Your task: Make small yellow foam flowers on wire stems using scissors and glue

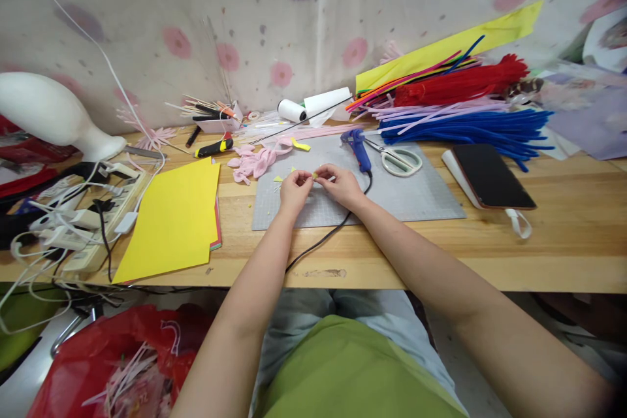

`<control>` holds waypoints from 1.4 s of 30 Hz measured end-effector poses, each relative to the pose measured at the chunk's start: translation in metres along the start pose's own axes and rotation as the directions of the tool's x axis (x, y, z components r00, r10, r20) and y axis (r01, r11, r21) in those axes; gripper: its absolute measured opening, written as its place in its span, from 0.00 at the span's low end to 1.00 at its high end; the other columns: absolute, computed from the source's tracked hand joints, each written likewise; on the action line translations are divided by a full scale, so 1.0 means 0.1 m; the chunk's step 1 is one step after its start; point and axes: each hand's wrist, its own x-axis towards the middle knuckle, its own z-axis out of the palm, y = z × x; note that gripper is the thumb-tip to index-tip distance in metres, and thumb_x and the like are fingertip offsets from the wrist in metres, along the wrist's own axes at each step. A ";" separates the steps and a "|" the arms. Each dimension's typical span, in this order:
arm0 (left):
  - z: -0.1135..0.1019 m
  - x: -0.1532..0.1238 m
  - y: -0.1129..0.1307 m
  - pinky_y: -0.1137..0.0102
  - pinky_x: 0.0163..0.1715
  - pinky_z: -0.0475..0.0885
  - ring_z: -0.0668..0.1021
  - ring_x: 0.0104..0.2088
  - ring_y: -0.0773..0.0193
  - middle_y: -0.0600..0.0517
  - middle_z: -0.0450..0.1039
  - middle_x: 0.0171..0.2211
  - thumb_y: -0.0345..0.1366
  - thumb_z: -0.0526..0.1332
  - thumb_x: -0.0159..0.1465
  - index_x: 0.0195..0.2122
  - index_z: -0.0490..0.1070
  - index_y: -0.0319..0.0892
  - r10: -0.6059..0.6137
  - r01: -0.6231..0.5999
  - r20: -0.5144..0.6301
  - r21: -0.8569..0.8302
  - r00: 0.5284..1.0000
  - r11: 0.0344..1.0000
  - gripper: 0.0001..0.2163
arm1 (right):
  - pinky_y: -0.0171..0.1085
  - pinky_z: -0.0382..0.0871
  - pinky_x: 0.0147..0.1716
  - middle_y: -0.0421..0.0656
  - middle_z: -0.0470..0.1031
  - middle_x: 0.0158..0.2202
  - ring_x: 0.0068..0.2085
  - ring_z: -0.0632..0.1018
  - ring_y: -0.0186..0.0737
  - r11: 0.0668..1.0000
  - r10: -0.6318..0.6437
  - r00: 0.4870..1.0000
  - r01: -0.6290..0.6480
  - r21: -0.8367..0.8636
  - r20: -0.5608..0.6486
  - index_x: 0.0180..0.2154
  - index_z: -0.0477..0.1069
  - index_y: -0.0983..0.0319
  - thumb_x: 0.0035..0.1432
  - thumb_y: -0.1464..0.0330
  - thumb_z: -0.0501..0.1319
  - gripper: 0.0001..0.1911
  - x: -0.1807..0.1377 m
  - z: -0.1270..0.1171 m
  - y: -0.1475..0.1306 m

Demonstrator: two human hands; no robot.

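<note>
You're working in bright, even light, soft shadows only under the hands (321, 186). The pale wooden surface (539, 235) bows at the edges from the wide lens, corners smear slightly, centre stays sharp, no glare.

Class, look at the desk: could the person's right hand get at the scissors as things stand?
Probably yes. The scissors lie uncovered on the grey mat, just beyond the right hand. But its fingers are pinching a small yellow piece together with the left hand.
</note>
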 end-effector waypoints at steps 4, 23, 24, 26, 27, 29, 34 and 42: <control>0.00 0.00 0.00 0.74 0.27 0.67 0.71 0.24 0.71 0.55 0.72 0.23 0.32 0.62 0.50 0.26 0.71 0.41 0.002 -0.002 0.008 -0.006 1.000 1.000 0.03 | 0.37 0.68 0.38 0.39 0.77 0.32 0.34 0.75 0.37 0.999 -0.016 0.999 0.015 -0.033 -0.031 0.32 0.74 0.58 0.52 0.66 0.59 0.06 0.01 0.00 -0.02; 0.02 -0.02 0.11 0.74 0.28 0.66 0.70 0.24 0.71 0.55 0.71 0.22 0.30 0.62 0.50 0.25 0.70 0.40 -0.047 0.045 -0.031 -0.070 0.998 0.997 0.01 | 0.27 0.65 0.18 0.38 0.70 0.25 0.26 0.70 0.29 0.833 0.334 0.939 -0.334 0.442 0.079 0.28 0.71 0.61 0.42 0.67 0.65 0.08 0.07 0.01 -0.12; 0.02 -0.02 0.11 0.74 0.28 0.66 0.71 0.24 0.71 0.55 0.71 0.22 0.30 0.62 0.50 0.25 0.70 0.40 -0.048 0.046 -0.029 -0.080 0.998 0.996 0.01 | 0.27 0.65 0.18 0.38 0.70 0.25 0.26 0.69 0.29 0.829 0.343 0.936 -0.343 0.441 0.083 0.28 0.71 0.61 0.42 0.67 0.65 0.08 0.07 0.01 -0.13; 0.02 -0.02 0.12 0.74 0.28 0.66 0.71 0.24 0.71 0.55 0.71 0.22 0.30 0.62 0.50 0.25 0.70 0.40 -0.051 0.049 -0.023 -0.094 0.998 0.994 0.02 | 0.26 0.65 0.18 0.38 0.70 0.26 0.25 0.69 0.29 0.831 0.353 0.931 -0.357 0.427 0.093 0.29 0.71 0.62 0.43 0.68 0.64 0.07 0.07 0.01 -0.15; 0.01 -0.02 0.13 0.74 0.28 0.66 0.71 0.24 0.71 0.55 0.71 0.22 0.31 0.62 0.50 0.25 0.71 0.40 -0.054 0.052 -0.020 -0.097 0.998 0.994 0.02 | 0.26 0.65 0.18 0.38 0.70 0.26 0.25 0.69 0.28 0.835 0.354 0.930 -0.361 0.415 0.098 0.29 0.71 0.62 0.44 0.68 0.64 0.07 0.07 0.01 -0.15; 0.01 -0.03 0.14 0.74 0.28 0.65 0.70 0.24 0.71 0.55 0.71 0.22 0.31 0.63 0.50 0.25 0.71 0.40 -0.061 0.059 -0.018 -0.100 0.998 0.993 0.02 | 0.26 0.65 0.17 0.39 0.70 0.25 0.25 0.68 0.28 0.844 0.354 0.930 -0.364 0.394 0.100 0.28 0.71 0.62 0.44 0.68 0.64 0.06 0.08 0.02 -0.15; 0.00 -0.03 0.17 0.74 0.28 0.65 0.70 0.24 0.71 0.55 0.70 0.22 0.31 0.64 0.48 0.24 0.70 0.40 -0.079 0.075 -0.022 -0.128 0.997 0.989 0.03 | 0.27 0.65 0.16 0.38 0.68 0.24 0.24 0.68 0.29 0.855 0.354 0.932 -0.357 0.376 0.082 0.26 0.67 0.62 0.43 0.66 0.65 0.09 0.08 0.03 -0.14; -0.01 -0.03 0.19 0.74 0.25 0.64 0.69 0.22 0.72 0.55 0.69 0.21 0.35 0.64 0.50 0.23 0.69 0.39 -0.079 0.078 0.001 -0.181 0.997 0.980 0.05 | 0.28 0.64 0.16 0.37 0.66 0.23 0.24 0.68 0.30 0.873 0.337 0.939 -0.337 0.353 0.062 0.25 0.66 0.62 0.42 0.64 0.64 0.10 0.08 0.07 -0.13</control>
